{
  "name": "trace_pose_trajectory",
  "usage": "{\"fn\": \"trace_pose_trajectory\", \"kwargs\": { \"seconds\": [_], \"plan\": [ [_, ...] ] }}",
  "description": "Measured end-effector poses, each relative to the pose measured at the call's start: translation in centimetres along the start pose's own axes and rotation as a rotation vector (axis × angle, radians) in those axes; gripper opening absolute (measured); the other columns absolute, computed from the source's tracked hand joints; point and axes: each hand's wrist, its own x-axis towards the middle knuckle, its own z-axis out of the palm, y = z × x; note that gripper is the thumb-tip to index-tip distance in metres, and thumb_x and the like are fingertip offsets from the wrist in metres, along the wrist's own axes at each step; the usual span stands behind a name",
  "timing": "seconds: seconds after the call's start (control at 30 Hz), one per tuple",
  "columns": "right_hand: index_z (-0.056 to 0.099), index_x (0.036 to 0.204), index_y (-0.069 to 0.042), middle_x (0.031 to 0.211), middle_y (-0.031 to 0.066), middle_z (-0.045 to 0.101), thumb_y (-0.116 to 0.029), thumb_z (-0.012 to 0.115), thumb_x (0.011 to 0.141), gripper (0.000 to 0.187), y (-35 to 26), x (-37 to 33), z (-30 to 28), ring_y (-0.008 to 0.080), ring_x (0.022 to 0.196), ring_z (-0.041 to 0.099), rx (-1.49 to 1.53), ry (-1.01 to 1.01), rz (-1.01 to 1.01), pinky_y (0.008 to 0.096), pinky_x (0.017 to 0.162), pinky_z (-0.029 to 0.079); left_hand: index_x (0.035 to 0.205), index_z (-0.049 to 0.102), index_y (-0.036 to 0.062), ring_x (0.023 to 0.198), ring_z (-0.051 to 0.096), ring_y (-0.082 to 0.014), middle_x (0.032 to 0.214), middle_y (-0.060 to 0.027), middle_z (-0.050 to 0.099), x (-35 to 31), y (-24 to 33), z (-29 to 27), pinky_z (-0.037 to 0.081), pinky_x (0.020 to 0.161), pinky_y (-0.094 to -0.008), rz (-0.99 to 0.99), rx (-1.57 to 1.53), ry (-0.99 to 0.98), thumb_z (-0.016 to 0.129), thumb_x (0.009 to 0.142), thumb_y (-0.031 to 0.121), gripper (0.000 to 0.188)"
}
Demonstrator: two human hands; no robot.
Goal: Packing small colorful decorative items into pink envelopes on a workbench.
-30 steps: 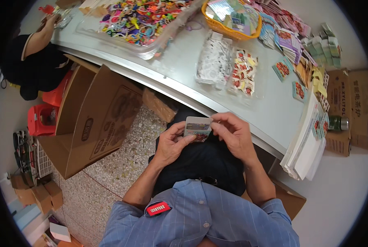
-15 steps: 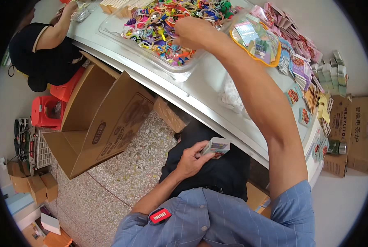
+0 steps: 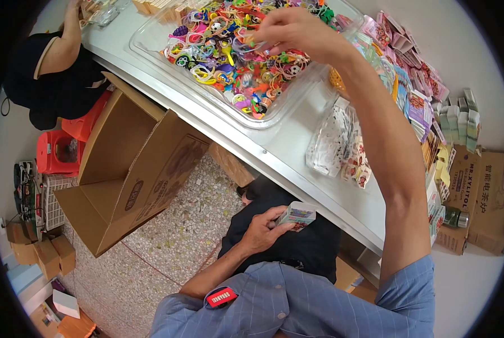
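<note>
In my left hand (image 3: 261, 230), held over my lap, is a small open-topped printed card box (image 3: 298, 216); my fingers and thumb close round its near end. My right hand (image 3: 300, 34) is over a clear plastic tub (image 3: 263, 122) on the white table. A heap of small colourful hair ties (image 3: 229, 56) with plastic charms fills the tub. My right fingers are bent together in a pinch just above the heap. Whatever lies between those fingertips is too small and blurred to name.
Right of the tub lie a clear bag of white pieces (image 3: 328, 141), card stacks (image 3: 418, 110) and pink packs (image 3: 418, 67). An open carton (image 3: 150, 180) stands beside the table. Another person (image 3: 54, 73) works at the far left, near red stools (image 3: 57, 153).
My right hand has lifted and moved right over the tub, uncovering more hair ties. My left hand still holds the box, now turned slightly. The whole view has shifted a little.
</note>
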Motion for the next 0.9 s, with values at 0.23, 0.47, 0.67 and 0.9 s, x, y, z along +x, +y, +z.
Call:
{"fn": "trace_pose_trajectory", "kwargs": {
  "seconds": [0.23,0.47,0.67,0.9],
  "plan": [
    [0.062,0.108,-0.006,0.096,0.0084,0.072,-0.021,0.068,0.097,0.020,-3.7,-4.2,-0.5,0.0204,0.090,0.073,0.838,0.081,0.003,0.0303,0.064,0.060,0.137,0.055,-0.0037,0.105,0.066,-0.0122,0.121,-0.0105,0.068,0.2,-0.5,-0.3,0.056,0.088,-0.0252,0.003,-0.045,0.011,0.070,0.097,0.007,0.044],
    [0.066,0.111,-0.006,0.103,0.0075,0.068,-0.026,0.071,0.095,0.026,-3.2,-0.2,-1.1,0.0185,0.088,0.068,0.506,0.159,0.105,0.0343,0.068,0.056,0.137,0.054,-0.0047,0.107,0.065,-0.0123,0.123,-0.0105,0.067,0.3,0.1,0.0,0.056,0.088,-0.0253,0.003,-0.063,-0.002,0.069,0.098,0.006,0.043],
    [0.074,0.108,-0.006,0.092,0.0113,0.073,-0.022,0.076,0.085,0.028,0.0,1.6,3.4,0.0252,0.081,0.070,-0.816,-0.282,-0.180,0.0377,0.074,0.055,0.138,0.053,-0.0053,0.109,0.065,-0.0140,0.125,-0.0123,0.067,0.3,-0.1,-0.1,0.056,0.091,-0.0268,-0.003,-0.050,-0.012,0.067,0.098,0.004,0.044],
    [0.071,0.102,-0.003,0.092,0.0165,0.072,-0.015,0.076,0.079,0.027,0.4,1.8,4.9,0.0343,0.092,0.070,-1.052,-0.437,-0.095,0.0458,0.082,0.054,0.138,0.051,-0.0062,0.111,0.066,-0.0158,0.128,-0.0138,0.066,0.2,-0.1,-0.3,0.055,0.093,-0.0278,-0.006,-0.045,-0.007,0.065,0.098,0.001,0.043]
  ]
}}
